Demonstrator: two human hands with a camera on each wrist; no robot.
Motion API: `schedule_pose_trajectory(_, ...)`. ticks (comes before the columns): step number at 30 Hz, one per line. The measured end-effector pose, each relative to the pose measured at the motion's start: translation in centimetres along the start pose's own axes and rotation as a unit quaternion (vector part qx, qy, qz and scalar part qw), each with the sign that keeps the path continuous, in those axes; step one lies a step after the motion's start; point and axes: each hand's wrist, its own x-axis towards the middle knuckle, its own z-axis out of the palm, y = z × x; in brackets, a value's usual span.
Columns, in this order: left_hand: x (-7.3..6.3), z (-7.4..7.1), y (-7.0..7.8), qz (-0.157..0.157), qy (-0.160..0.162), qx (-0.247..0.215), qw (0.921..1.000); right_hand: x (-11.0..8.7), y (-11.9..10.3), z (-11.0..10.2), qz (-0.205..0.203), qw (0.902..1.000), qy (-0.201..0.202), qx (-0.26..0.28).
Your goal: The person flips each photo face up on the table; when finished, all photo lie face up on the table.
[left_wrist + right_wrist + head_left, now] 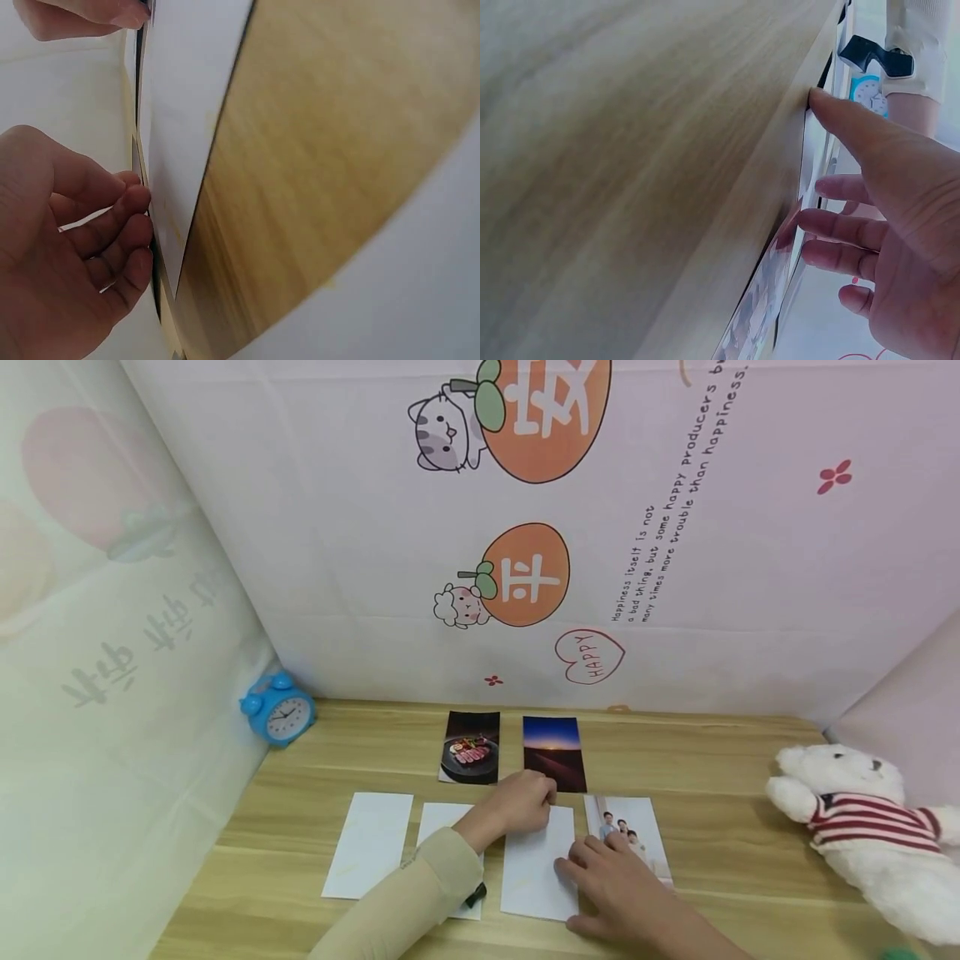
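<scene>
My left hand [528, 800] bends over the upper edge of a white card [538, 885], third from the left in the near row. In the left wrist view, curled fingers [135, 232] and the thumb pinch at that card's edge. My right hand [618, 885] spreads along the card's right side, thumb at its lower corner. Its fingers overlap a family photo [652, 839] lying to the right. In the right wrist view, thumb and fingers [840, 225] are apart, tips at the card edges.
Two more white cards [369, 845] [446, 817] lie left, one partly under my left sleeve. Behind are a food photo [471, 747] and a sunset photo [553, 752]. A blue alarm clock [279, 710] stands back left; a white teddy bear [862, 835] lies right on the wooden table [720, 777].
</scene>
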Motion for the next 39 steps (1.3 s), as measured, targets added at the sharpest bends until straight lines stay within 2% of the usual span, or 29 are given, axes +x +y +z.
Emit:
schedule_pose_trajectory(11, -0.2, 0.1, 0.3, 0.014, 0.015, 0.028, 0.9994, 0.2, -0.1, -0.4, 0.004, 0.9992, -0.024, 0.033)
schedule_pose_trajectory(15, -0.2, 0.0, 0.2, 0.015, 0.015, 0.028, 0.9994, 0.3, -0.2, -0.6, -0.008, 0.9983, -0.016, 0.056)
schedule_pose_trajectory(17, -0.1, 0.0, 0.2, 0.017, 0.012, 0.031, 0.9993, 0.4, -0.2, -0.5, -0.026, 0.9973, 0.005, 0.068)
schedule_pose_trajectory(20, -0.2, -0.2, 0.3, 0.018, -0.002, 0.038, 0.9991, 0.4, -0.2, -0.4, -0.058, 0.9943, 0.027, 0.085)
schedule_pose_trajectory(22, -0.3, -0.2, 0.4, 0.017, -0.012, 0.040, 0.9990, 0.4, -0.3, -0.5, -0.078, 0.9925, 0.027, 0.090)
schedule_pose_trajectory(26, -0.4, -0.1, 0.6, 0.018, -0.033, 0.034, 0.9987, 0.4, -0.4, -0.9, -0.089, 0.9920, -0.009, 0.089)
schedule_pose_trajectory(29, -0.4, -0.2, 0.6, 0.027, -0.053, 0.021, 0.9980, 0.3, -0.4, -1.1, -0.092, 0.9923, -0.019, 0.081)
schedule_pose_trajectory(33, -0.5, -0.4, 0.6, 0.051, -0.078, 0.018, 0.9955, 0.2, -0.5, -1.2, -0.102, 0.9923, -0.004, 0.069)
schedule_pose_trajectory(39, -0.6, -0.4, 0.6, 0.078, -0.076, 0.021, 0.9938, 0.0, -0.5, -1.2, -0.112, 0.9918, 0.033, 0.052)
